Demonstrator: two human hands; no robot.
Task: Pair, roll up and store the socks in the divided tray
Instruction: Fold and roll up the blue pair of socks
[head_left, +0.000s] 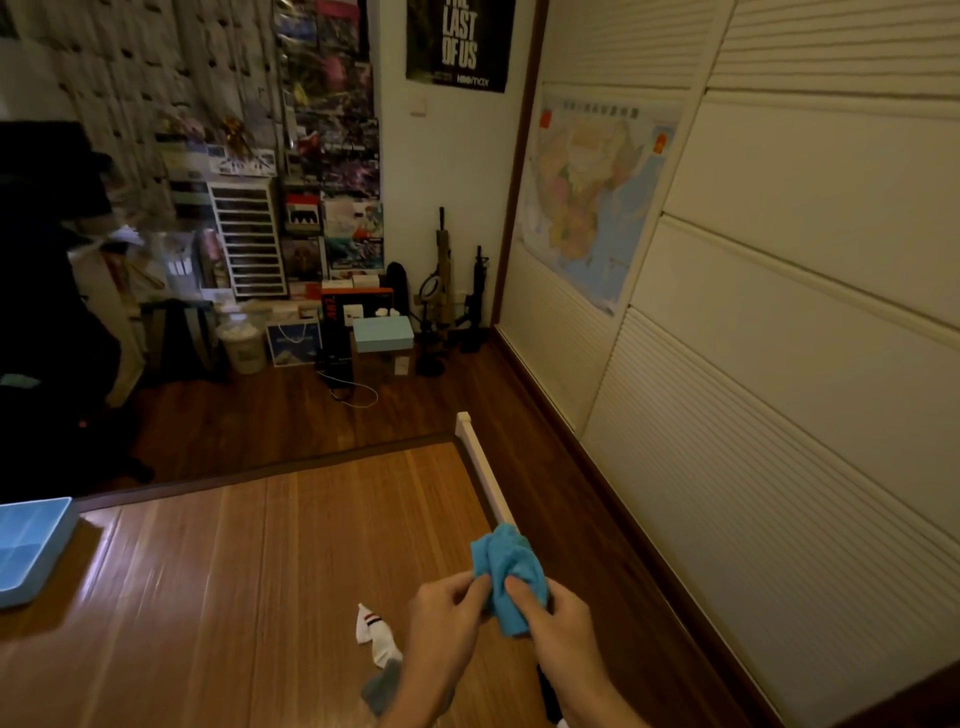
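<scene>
Both hands, left (447, 613) and right (558, 616), pinch the blue socks (509, 577) mid-roll above the mat (260, 571). White sock (375, 636) and a grey one (383, 686) lie loose below. Tray (31, 545) far left, seemingly empty; most work remains.

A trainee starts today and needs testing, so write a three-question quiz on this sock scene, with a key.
1. What do the left hand and the right hand pinch between them?
A) a towel
B) a blue sock
C) a glove
2. True or false: the tray lies at the far left, apart from both hands.
3. Fill in: beside the white sock lies a ____ one, partly hidden by the left forearm.

Key: 1 B; 2 true; 3 grey, the grey sock.
</scene>
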